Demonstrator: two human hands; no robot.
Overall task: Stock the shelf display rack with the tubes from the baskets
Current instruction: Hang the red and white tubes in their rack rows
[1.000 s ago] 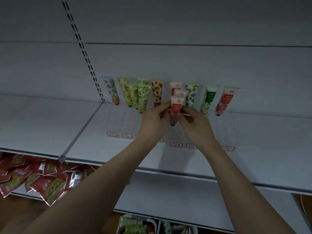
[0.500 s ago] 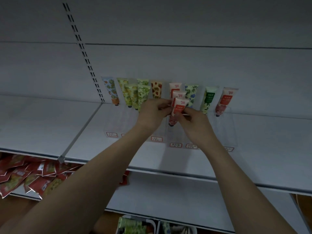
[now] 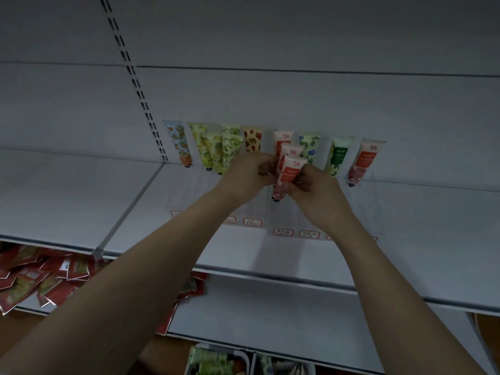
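Observation:
A clear display rack (image 3: 368, 201) with labelled lanes stands on the white shelf (image 3: 67, 193) and holds a row of patterned tubes (image 3: 216, 150) standing cap down. Both hands pinch one pink-and-red tube (image 3: 290, 171) at the front of its lane, in front of two matching tubes. My left hand (image 3: 249, 174) grips its left edge, and my right hand (image 3: 315, 186) its right edge. The tube's dark cap points down into the lane. Baskets (image 3: 216, 361) with more tubes show at the bottom edge.
A green tube (image 3: 338, 158) and another pink tube (image 3: 364, 161) stand in the lanes to the right. Red snack packets (image 3: 40, 277) lie heaped on the lower shelf at left. A slotted upright (image 3: 140, 101) runs up the back panel.
Both hands carried the pink-and-red tube slightly up and back toward the matching tubes, and the fingers closed tighter round it.

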